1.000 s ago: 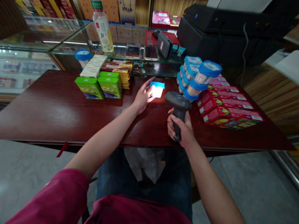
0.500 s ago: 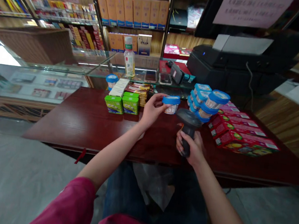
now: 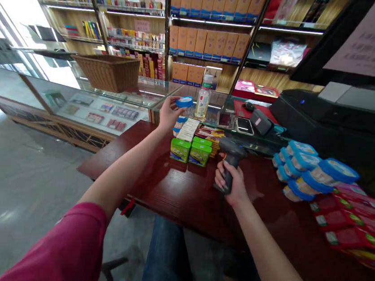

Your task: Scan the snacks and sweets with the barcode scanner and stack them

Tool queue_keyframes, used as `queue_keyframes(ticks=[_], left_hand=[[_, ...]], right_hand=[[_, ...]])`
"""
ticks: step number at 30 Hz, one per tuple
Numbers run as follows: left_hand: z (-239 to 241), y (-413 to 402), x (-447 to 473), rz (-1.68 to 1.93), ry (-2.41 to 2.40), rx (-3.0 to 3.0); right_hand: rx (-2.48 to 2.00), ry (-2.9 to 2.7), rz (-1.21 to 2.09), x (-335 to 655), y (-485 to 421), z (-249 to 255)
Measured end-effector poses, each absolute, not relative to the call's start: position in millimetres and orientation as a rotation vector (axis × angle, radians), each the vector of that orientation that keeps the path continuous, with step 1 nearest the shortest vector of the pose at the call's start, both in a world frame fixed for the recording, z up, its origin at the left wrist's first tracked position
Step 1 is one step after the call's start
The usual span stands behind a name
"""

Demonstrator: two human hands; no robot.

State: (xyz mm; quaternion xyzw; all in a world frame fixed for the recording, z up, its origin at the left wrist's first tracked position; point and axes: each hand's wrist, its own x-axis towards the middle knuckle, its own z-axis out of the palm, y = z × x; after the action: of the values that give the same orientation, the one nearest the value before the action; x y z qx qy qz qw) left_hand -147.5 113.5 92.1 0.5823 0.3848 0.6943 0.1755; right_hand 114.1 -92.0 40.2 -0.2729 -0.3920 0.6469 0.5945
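My left hand (image 3: 169, 113) is closed on a small tub with a blue lid (image 3: 184, 101), held just above another blue-lidded tub (image 3: 180, 124) at the back left of the table. Whether the two tubs touch, I cannot tell. In my right hand (image 3: 232, 181) is a black handheld barcode scanner (image 3: 232, 150), gripped by its handle over the middle of the table. Between my hands stand green boxes (image 3: 200, 154), a row of white packets (image 3: 188, 129) and a stack of brown-yellow packets (image 3: 213, 135). Stacked blue-lidded tubs (image 3: 315, 180) stand to the right.
Red boxes (image 3: 350, 222) lie at the table's right end. A drink bottle (image 3: 203, 99), a phone (image 3: 245, 126) and a dark card reader-like device (image 3: 260, 121) rest on the glass counter behind. A wicker basket (image 3: 109, 72) sits farther left; a black monitor (image 3: 347, 41) overhangs the right.
My left hand has carried the tub left and back, over to the other tub beside the packets. The scanner remains in my right hand, now nearer the green boxes. The view has swung left.
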Motion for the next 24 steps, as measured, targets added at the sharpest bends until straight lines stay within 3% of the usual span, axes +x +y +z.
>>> queue_keyframes(ticks=[9,24], left_hand=[[66.8,161.8,-176.2,1.877,1.091,1.539],[53.3,151.0,-168.4,1.858,1.032,1.704]], right_hand=[[-0.701,-0.843,1.477,112.3,-82.1,16.8],[-0.724,-0.872,1.496,112.1,-77.1,15.2]])
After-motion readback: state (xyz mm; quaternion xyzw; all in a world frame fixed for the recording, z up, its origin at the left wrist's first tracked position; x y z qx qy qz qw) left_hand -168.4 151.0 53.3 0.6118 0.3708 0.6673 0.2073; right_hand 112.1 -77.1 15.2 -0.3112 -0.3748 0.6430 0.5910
